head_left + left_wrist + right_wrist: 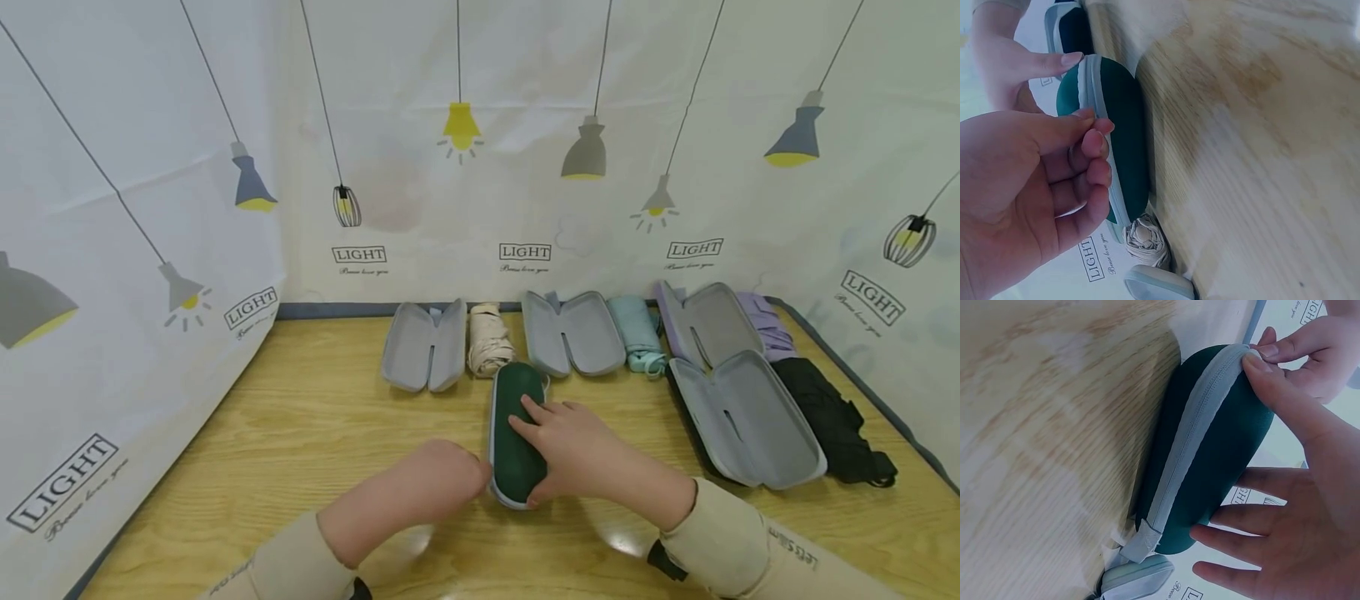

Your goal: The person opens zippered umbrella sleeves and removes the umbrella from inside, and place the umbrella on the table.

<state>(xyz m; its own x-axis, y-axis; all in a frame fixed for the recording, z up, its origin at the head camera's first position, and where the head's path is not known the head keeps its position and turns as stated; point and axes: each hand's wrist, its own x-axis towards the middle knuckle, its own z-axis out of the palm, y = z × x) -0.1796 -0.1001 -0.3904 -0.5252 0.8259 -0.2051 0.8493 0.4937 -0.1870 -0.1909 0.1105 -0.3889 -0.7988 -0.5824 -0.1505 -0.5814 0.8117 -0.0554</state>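
A closed dark green zip case [517, 433] with a pale grey zip band lies lengthwise on the wooden table. My left hand [446, 475] is at its left near edge. There, in the left wrist view, thumb and forefinger pinch the zipper pull, largely hidden by the fingertips, while the other fingers curl loosely. My right hand [577, 446] rests on the case from the right with spread, straight fingers on its top. Its thumb presses by the zip band at the near end, as the right wrist view shows. A fabric tab [1141, 540] sticks out at the case's far end.
Behind stand open grey-lined cases, left [423, 346], middle [573, 333], right [708, 321] and front right [750, 417]. Beside them lie folded fabric bundles: beige [489, 342], teal [637, 333], purple [765, 325] and black [825, 421]. A lamp-printed sheet [420, 208] encloses the table.
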